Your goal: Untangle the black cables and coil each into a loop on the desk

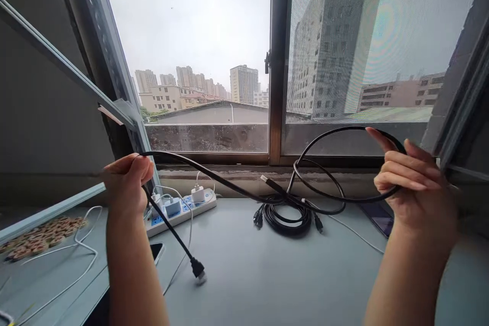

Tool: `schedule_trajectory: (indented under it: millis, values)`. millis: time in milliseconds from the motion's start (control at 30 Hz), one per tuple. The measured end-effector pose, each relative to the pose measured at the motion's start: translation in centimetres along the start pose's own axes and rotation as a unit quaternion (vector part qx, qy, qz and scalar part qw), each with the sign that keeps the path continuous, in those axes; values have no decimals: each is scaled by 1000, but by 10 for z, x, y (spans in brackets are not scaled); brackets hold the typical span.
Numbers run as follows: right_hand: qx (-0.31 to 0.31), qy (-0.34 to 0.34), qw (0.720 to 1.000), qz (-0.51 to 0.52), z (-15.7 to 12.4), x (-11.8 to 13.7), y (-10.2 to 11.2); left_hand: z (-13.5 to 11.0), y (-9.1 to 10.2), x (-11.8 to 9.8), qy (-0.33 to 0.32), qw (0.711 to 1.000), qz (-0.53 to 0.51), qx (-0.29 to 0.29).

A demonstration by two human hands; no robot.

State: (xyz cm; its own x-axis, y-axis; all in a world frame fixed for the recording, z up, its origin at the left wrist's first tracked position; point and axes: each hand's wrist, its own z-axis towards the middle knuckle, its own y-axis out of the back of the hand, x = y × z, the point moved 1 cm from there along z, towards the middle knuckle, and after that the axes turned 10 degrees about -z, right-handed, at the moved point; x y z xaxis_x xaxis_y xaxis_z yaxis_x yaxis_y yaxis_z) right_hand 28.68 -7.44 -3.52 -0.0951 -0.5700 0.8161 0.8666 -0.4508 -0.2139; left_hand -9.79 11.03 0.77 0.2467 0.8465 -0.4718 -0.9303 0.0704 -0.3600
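A black cable point(214, 173) is stretched in the air between my two hands. My left hand point(132, 173) pinches it between thumb and fingers, and a short length hangs below, ending in a black plug point(197, 268) with a pale tip. At the right, my right hand point(410, 178) has its fingers curled round the cable, with the index finger raised along it. Loose loops of the cable hang between the hands, and another plug point(270, 182) with a metal end sticks out near the middle. Behind them, a coiled black cable point(288, 226) with several plugs lies on the desk.
A white power strip point(208, 202) with chargers plugged in stands at the back left of the desk point(244, 275). A dark phone point(378, 219) lies behind my right wrist. White cords point(82, 244) and brown patterned pieces point(42, 237) lie at the left. A window rises behind.
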Motion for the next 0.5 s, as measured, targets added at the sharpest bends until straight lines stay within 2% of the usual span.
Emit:
schedule_trajectory:
  millis: [100, 167, 300, 400, 500]
  values:
    - [21, -53, 997, 52, 6, -5, -26, -12, -26, -9, 4, 999, -42, 3]
    - [49, -78, 995, 32, 7, -11, -52, -22, -44, -15, 19, 998, -52, -2]
    - [178, -105, 977, -49, 3, -26, -97, -41, -70, -27, 55, 996, -62, -16]
    - [312, -120, 933, -132, -3, -38, -109, -49, -76, -34, 70, 995, -58, -35]
    - [468, -139, 851, -195, -10, -47, -107, -48, -70, -39, 62, 994, -58, -70]
